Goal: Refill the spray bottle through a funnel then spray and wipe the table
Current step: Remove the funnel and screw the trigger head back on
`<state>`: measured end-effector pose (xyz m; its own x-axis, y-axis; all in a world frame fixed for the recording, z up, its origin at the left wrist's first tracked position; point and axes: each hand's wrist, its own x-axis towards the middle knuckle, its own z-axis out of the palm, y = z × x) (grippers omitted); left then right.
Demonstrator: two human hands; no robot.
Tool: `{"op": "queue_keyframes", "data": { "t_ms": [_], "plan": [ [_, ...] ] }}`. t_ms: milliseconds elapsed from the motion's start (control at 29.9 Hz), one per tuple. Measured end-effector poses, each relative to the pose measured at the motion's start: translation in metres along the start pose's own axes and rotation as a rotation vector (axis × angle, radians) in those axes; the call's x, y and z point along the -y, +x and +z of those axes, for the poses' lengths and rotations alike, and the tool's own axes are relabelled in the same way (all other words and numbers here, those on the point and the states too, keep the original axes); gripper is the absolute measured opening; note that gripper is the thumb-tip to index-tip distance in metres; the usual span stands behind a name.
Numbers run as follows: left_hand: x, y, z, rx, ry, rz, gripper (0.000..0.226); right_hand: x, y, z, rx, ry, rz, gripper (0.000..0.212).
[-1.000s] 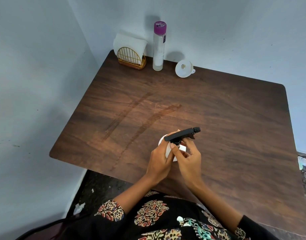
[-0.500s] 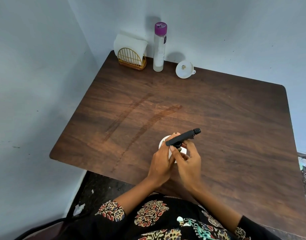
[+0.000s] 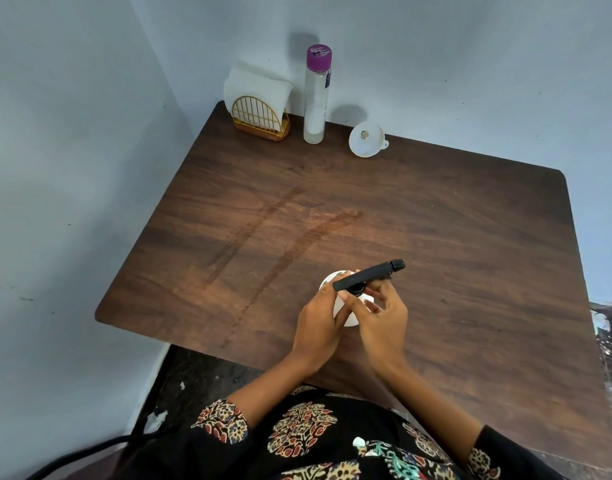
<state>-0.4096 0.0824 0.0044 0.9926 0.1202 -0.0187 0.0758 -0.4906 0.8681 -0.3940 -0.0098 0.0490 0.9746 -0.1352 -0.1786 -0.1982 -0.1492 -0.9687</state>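
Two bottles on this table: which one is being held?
The white spray bottle with the black trigger head, near the front edge: left hand grips its body, right hand at its neck. The purple-capped clear bottle stands untouched by the wall.

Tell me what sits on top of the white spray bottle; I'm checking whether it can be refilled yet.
A black trigger spray head sits on the white spray bottle. The right hand grips its collar, the left hand holds the bottle. The neck is covered.

The spray bottle (image 3: 347,315) between the hands was white with a black head (image 3: 368,276); beyond them, a purple-capped bottle (image 3: 316,95), white funnel (image 3: 366,144), dark wood-grain table (image 3: 453,237).
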Motion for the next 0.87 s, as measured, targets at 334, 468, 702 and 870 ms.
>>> {"op": "queue_keyframes", "data": {
  "t_ms": [334,468,702,870],
  "plan": [
    [0.003,0.003,0.000,-0.040,0.003,-0.001,0.042,-0.005,-0.002,0.008,-0.146,0.040,0.093,0.037],
    [0.001,0.005,0.000,-0.068,0.019,0.005,0.045,-0.002,-0.002,0.007,-0.112,0.018,0.061,0.031],
    [-0.001,0.007,0.002,-0.082,0.016,-0.049,0.031,-0.004,-0.001,0.000,-0.098,-0.046,0.085,0.066],
    [-0.022,-0.007,0.005,-0.041,-0.032,-0.081,0.043,-0.001,-0.001,0.012,-0.110,-0.096,0.029,0.074]
  ]
}}
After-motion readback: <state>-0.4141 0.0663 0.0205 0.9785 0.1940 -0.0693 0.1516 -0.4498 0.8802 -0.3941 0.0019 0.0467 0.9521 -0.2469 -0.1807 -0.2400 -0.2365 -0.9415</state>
